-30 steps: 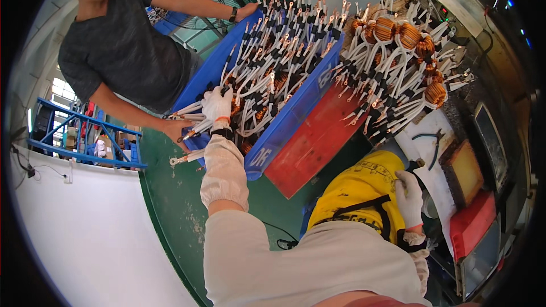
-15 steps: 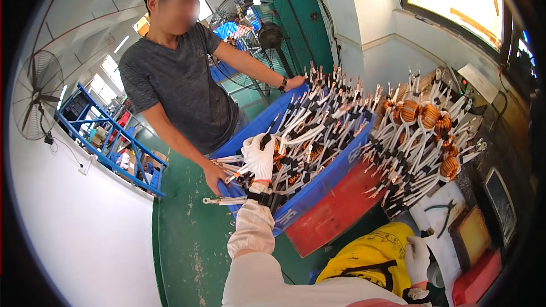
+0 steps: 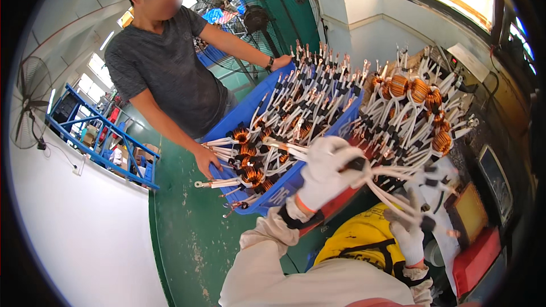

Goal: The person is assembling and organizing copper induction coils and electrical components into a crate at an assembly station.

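My left hand point(image 3: 327, 176), in a white knitted glove, is closed around a bundle of white cables point(image 3: 392, 196) with black sleeves and copper ring terminals. The bundle is smeared by motion, and its gripped middle is mostly hidden by the glove. Low on the right, my right hand point(image 3: 406, 239), also gloved, has its thumb and fingers apart just beneath the hanging cable ends. Beyond my left hand, a blue crate point(image 3: 287, 187) holds many copper-wound ring coils point(image 3: 250, 174) with similar white leads. A person's two hands point(image 3: 207, 162) hold the crate's far side.
More coils point(image 3: 418, 90) with leads are heaped on the workbench to the right. A red box point(image 3: 344, 196) lies below the crate. Pliers, a dark-framed panel point(image 3: 495, 179) and a red container point(image 3: 475, 267) are at bench right. Yellow cloth point(image 3: 358, 239) covers something near my lap.
My left hand has moved from inside the crate toward the right, bringing out a bundle of cables. My right hand has risen slightly toward it. My view has shifted a little.
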The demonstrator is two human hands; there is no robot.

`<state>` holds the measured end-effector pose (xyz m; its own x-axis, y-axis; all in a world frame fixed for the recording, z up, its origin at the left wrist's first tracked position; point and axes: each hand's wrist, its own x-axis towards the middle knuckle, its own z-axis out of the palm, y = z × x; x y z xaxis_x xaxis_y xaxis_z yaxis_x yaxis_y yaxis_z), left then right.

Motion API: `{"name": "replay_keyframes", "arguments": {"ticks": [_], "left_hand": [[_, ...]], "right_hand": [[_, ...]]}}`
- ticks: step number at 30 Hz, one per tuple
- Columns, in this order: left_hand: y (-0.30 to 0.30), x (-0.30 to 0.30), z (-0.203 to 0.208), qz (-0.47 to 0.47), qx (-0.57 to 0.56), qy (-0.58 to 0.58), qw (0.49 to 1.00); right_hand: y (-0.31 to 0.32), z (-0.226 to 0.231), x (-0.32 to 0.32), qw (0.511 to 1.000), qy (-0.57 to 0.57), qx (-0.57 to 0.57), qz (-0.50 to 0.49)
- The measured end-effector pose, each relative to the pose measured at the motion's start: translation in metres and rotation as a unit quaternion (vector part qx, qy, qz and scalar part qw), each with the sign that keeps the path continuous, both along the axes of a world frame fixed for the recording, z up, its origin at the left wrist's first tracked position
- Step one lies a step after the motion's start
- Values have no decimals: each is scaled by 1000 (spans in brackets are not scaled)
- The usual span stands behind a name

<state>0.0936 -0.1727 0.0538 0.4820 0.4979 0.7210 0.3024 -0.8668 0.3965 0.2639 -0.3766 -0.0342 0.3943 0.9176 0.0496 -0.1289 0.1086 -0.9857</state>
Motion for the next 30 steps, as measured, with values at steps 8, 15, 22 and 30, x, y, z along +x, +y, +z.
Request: {"name": "replay_keyframes", "arguments": {"ticks": [8,15,22,30], "left_hand": [[-92,39,-65,-139,-131,6,981],[-118,36,-147,-210,-79,126,966],[-112,32,-141,-313,-202,197,907],[-97,98,-179,-344,-263,153,888]], "right_hand": [[-47,-12,15,977,186,72,-70],[-75,-84,32,912,392,46,-114],[-63,-122,51,885,447,91,-93],[-69,-135,58,899,412,136,-54]]}}
